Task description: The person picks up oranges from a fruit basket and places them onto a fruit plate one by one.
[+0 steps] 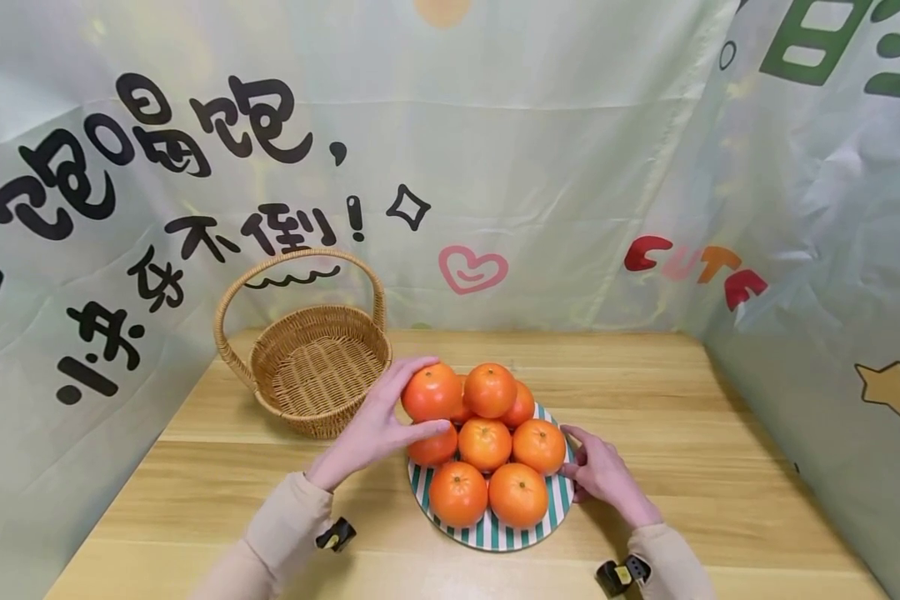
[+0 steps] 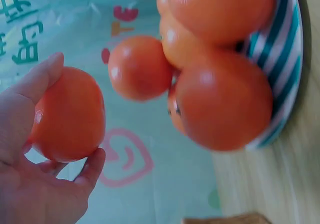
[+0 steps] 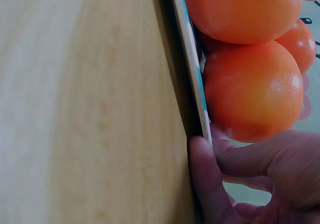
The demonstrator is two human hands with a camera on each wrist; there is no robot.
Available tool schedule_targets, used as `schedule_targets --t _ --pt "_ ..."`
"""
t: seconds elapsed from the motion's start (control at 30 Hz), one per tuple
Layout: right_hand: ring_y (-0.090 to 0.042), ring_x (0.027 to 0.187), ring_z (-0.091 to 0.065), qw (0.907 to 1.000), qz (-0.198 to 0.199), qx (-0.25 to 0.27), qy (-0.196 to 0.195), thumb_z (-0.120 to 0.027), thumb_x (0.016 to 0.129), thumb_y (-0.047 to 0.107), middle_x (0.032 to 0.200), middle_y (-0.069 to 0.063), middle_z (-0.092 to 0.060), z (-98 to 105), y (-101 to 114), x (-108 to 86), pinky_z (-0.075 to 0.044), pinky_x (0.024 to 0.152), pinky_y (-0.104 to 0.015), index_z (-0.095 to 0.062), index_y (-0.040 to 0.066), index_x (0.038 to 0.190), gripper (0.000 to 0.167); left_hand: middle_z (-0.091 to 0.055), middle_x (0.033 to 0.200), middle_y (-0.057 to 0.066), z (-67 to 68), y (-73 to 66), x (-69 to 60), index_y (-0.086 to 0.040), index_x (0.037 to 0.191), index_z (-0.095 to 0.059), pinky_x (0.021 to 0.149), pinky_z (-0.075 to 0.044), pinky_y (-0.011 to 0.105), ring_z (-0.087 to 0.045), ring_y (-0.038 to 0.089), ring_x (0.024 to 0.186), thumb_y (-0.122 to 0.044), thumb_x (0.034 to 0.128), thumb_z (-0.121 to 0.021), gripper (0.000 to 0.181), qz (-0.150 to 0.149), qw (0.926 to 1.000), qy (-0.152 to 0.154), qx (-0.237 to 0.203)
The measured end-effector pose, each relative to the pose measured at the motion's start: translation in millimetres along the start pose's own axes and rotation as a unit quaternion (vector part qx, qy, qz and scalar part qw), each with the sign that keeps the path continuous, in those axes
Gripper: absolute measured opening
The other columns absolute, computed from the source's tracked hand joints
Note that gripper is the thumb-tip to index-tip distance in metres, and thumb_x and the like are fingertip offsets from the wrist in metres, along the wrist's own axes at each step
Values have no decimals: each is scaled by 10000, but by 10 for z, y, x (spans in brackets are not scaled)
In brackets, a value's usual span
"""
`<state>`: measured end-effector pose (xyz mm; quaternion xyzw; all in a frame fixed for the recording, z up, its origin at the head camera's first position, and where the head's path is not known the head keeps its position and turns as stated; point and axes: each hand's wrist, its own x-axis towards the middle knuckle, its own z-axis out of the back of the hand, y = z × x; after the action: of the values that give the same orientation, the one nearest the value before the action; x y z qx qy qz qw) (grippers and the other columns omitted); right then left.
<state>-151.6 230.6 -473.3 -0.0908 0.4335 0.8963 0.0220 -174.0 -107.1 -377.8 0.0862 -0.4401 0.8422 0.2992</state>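
My left hand (image 1: 375, 429) holds an orange (image 1: 431, 392) between thumb and fingers at the upper left of a piled plate. In the left wrist view this orange (image 2: 69, 115) hangs in the hand, apart from the others. Several more oranges (image 1: 484, 444) are heaped on a round plate (image 1: 487, 536) with green and white stripes. At the plate's right side my right hand (image 1: 602, 475) pinches the rim. The right wrist view shows one finger (image 3: 206, 166) under the plate's edge (image 3: 192, 58) and other fingers above it, close to an orange (image 3: 255, 91).
A wicker basket (image 1: 318, 375) with a tall handle stands at the back left of the wooden table (image 1: 645, 383), with nothing seen inside. Printed cloth walls (image 1: 540, 167) rise behind the table and at both sides.
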Motion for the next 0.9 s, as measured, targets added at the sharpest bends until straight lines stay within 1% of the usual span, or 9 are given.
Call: schedule_targets --t 0.07,0.13,0.23,0.33,0.43,0.6,0.7,0.77,0.9 --pt "-175 511 -588 10000 -18 -16 2 -702 871 -30 776 -110 -536 -1 0 -3 -553 480 -331 -399 -41 1485 685 -524 1423 22 -66 -53 -22 -256 1448 -481 1002 -517 455 -563 202 1259 -323 808 -847 740 1 10000 84 5" --pt "-178 510 -588 10000 -32 -24 -1 -700 871 -35 775 -111 -534 -3 1 -7 -554 481 -333 -401 -42 1484 683 -518 1432 10 -135 -105 -42 -248 1453 -476 1018 -513 457 -561 193 1270 -298 805 -849 748 35 9997 201 -101" --pt "-181 509 -590 10000 -33 -19 -12 -697 870 -40 776 -114 -535 -2 11 -13 -556 482 -337 -403 -43 1483 680 -506 1442 -32 -237 -178 -66 -263 1465 -461 1035 -497 456 -554 165 1276 -283 799 -850 771 163 9988 361 -271" --pt "-182 511 -589 10000 -39 -14 -24 -692 871 -43 780 -116 -537 -2 17 -12 -557 485 -339 -403 -43 1483 678 -505 1443 -36 -332 -230 -68 -263 1464 -452 1034 -497 463 -566 161 1263 -267 794 -851 780 181 9981 425 -403" --pt "-182 512 -589 10000 -37 -8 -27 -693 872 -43 784 -119 -541 -3 18 -9 -557 485 -340 -403 -43 1484 678 -511 1433 -18 -415 -256 -68 -271 1452 -448 1011 -503 469 -580 175 1232 -270 793 -849 771 225 9977 468 -443" --pt "-180 509 -590 10000 -43 -1 -25 -699 869 -43 781 -118 -544 -3 17 -8 -557 483 -340 -405 -41 1482 680 -512 1415 -22 -521 -282 -94 -277 1437 -447 985 -500 455 -573 167 1203 -302 796 -843 755 363 9970 589 -337" --pt "-181 507 -589 10000 -44 -9 -25 -699 870 -41 778 -116 -540 -3 14 -7 -556 483 -340 -406 -39 1482 678 -498 1410 -37 -568 -292 -108 -272 1428 -458 984 -500 440 -569 152 1201 -314 787 -849 752 367 9971 610 -273" --pt "-181 506 -589 10000 -51 -14 -22 -701 872 -36 778 -114 -538 -2 16 -8 -557 483 -341 -406 -37 1483 679 -494 1401 -40 -596 -295 -113 -275 1422 -469 976 -498 428 -573 147 1186 -329 777 -856 755 422 9970 606 -235" --pt "-182 506 -590 10000 -74 -9 -22 -701 875 -32 780 -114 -536 -3 17 -7 -557 485 -343 -404 -35 1485 679 -520 1363 -21 -642 -300 -121 -247 1424 -482 965 -489 423 -586 156 1159 -350 765 -862 768 500 9965 645 -207"
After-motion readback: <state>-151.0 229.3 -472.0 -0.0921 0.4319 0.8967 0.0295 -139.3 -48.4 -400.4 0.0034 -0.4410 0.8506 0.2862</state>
